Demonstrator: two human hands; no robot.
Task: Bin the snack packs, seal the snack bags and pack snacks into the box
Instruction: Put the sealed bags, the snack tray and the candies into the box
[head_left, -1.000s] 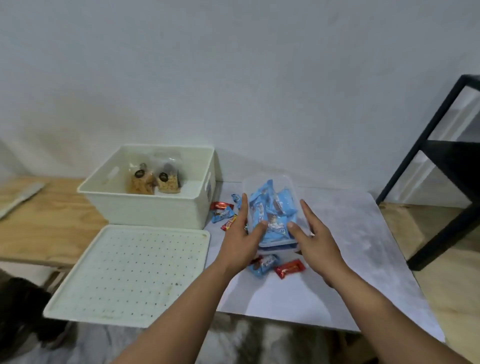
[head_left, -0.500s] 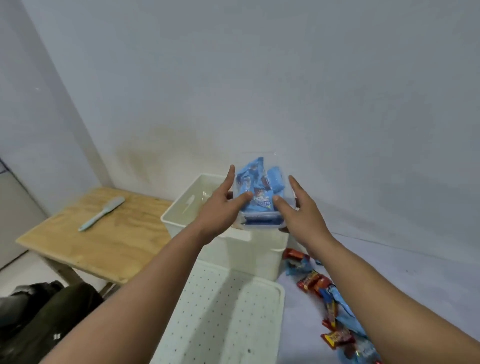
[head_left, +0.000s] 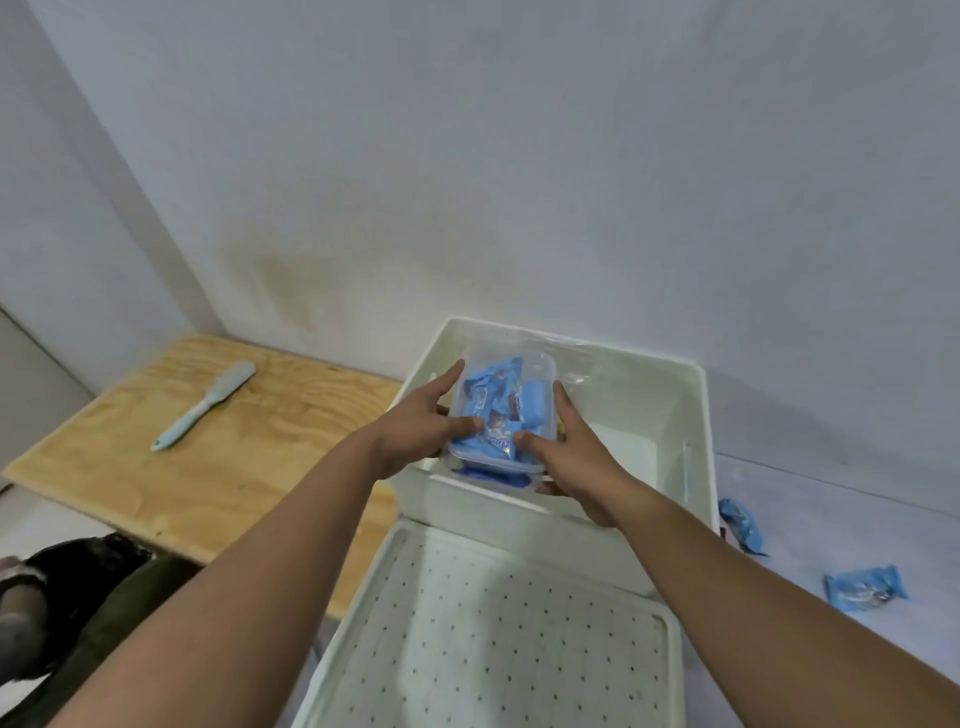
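A clear plastic container (head_left: 540, 374) filled with blue snack packs (head_left: 498, 410) is held inside the near left part of the white bin (head_left: 696, 415). My left hand (head_left: 421, 426) grips its left side, thumb on top of the packs. My right hand (head_left: 576, 457) grips its right side, thumb also on the packs. The container's bottom is hidden behind the bin's near wall. Two loose blue snack packs (head_left: 865, 587) lie on the grey table to the right of the bin.
The bin's white perforated lid (head_left: 493, 639) lies flat in front of the bin. A wooden table (head_left: 171, 457) on the left carries a light blue brush (head_left: 208, 402). A dark bag (head_left: 67, 597) sits on the floor at lower left. The wall is close behind the bin.
Both hands have carried the container from the grey table leftwards and lowered it into the white bin. My view has turned left.
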